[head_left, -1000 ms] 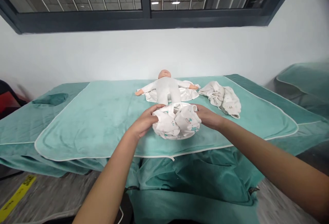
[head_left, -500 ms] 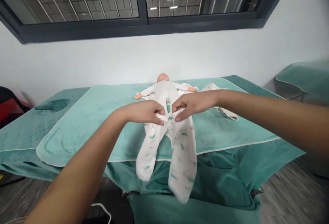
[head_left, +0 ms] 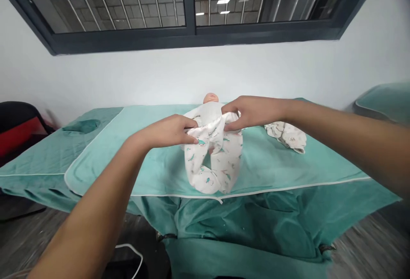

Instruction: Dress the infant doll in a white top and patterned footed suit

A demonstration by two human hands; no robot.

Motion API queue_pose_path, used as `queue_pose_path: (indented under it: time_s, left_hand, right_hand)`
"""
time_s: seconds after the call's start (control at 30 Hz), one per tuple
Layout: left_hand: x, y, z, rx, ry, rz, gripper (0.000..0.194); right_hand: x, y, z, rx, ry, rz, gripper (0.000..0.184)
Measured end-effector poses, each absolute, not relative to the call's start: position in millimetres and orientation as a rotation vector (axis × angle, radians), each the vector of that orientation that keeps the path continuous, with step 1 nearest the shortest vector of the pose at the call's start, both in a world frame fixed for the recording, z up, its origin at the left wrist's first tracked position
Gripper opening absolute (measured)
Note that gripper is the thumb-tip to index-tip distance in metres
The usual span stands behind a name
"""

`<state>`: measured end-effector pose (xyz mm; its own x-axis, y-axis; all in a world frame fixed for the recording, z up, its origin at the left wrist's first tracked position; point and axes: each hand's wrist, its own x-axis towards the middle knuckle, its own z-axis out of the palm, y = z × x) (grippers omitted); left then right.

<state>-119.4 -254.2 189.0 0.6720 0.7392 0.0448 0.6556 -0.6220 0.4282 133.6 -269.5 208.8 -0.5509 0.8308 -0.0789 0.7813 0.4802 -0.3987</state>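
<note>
White baby pants [head_left: 226, 165] with a green and pink print hang between my two hands, their legs curving down onto the mat. My left hand [head_left: 174, 133] pinches the waistband at its left side. At the right end of the waistband, my right hand [head_left: 248, 112] grips the cloth and holds it a little higher. Just behind lies a baby doll [head_left: 210, 107] on its back, head toward the wall. The raised pants and my hands cover its legs and most of its arms.
A light green mat [head_left: 137, 159] covers the bed [head_left: 86, 146]. Crumpled pale baby clothing [head_left: 290, 137] lies to the right, partly behind my forearm. A red and black chair [head_left: 22, 131] stands at the left, and a barred window [head_left: 188, 35] is above the white wall.
The pants, first bunched up, dropped open with legs dangling over the bed edge. Now they are lifted higher and closer to the doll, legs folded on the mat.
</note>
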Motion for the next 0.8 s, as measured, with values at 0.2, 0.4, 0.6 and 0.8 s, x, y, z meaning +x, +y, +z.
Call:
queue_pose_path:
  time_s: [0.2, 0.4, 0.6, 0.8]
  left_hand:
    - [-118, -274, 194, 2.359, 0.939, 0.410, 0.022]
    - [-114, -279, 201, 2.219, 0.989, 1.065, 0.012]
    - [-108, -248, 183, 2.282, 1.306, 1.459, 0.009]
    - [-104, -202, 98, 1.772, 1.536, 1.644, 0.036]
  right_hand:
    - [112, -288, 225, -1.148, -2.421, 0.738, 0.023]
    - [118, -290, 240, -1.136, -2.361, 1.175, 0.029]
    - [115, -257, 211, -0.970, -2.122, 1.326, 0.034]
    - [77, -186, 154, -0.720, -1.726, 1.164, 0.038]
